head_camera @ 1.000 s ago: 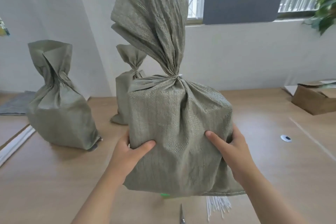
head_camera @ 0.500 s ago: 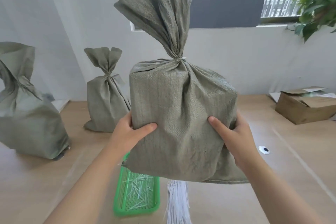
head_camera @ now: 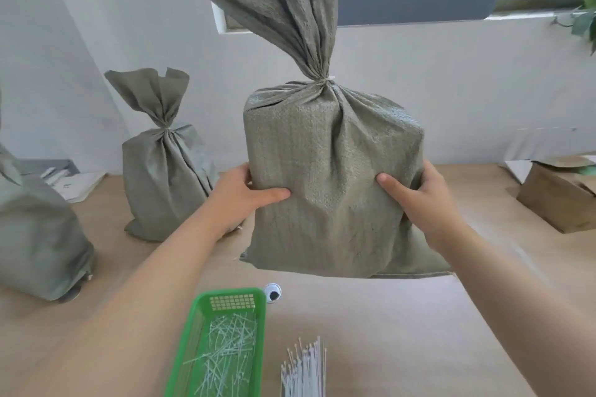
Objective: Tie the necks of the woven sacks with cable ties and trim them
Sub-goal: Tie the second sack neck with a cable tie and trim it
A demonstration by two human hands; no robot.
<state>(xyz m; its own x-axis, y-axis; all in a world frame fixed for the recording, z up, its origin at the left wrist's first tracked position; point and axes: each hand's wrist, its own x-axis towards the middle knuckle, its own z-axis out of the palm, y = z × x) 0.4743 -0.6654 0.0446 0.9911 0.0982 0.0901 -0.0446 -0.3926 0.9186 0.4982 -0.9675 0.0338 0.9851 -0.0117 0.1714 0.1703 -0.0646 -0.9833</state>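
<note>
Holds woven sack [head_camera: 332, 177] upright in both hands, raised clear of worktop [head_camera: 403, 332], approx. over its centre. Grasps sack's L flank w/ left hand [head_camera: 238, 200]: thumb laid across front face, fingers wrapped round behind, out of sight. Grasps R flank w/ right hand [head_camera: 422, 200] in same way: thumb on front, fingers behind. Cinched at neck w/ white cable tie [head_camera: 326, 78], short white end showing on R side. Fans out above tie into loose crumpled top, cut off by upper frame edge. Hangs w/ bottom seam above worktop surface.

Ref. worktop layout:
- Front edge, L of centre: green basket [head_camera: 190, 342], holding tie offcuts [head_camera: 225, 348] in a loose heap.
- Front edge, just R of basket, not touching: bundle of cable ties [head_camera: 306, 371], white, laid lengthwise, heads toward far edge.
- Just beyond basket's far R corner: small round black-and-white disc [head_camera: 273, 293], flat on surface.
- Toward far L corner: second sack [head_camera: 167, 177], standing upright, neck cinched.
- L edge: third sack [head_camera: 35, 235], partly out of frame; neck tie not discernible.
- Far R corner: brown cardboard box [head_camera: 561, 200], flaps open.
- Far L corner: papers [head_camera: 77, 185], lying flat.
</note>
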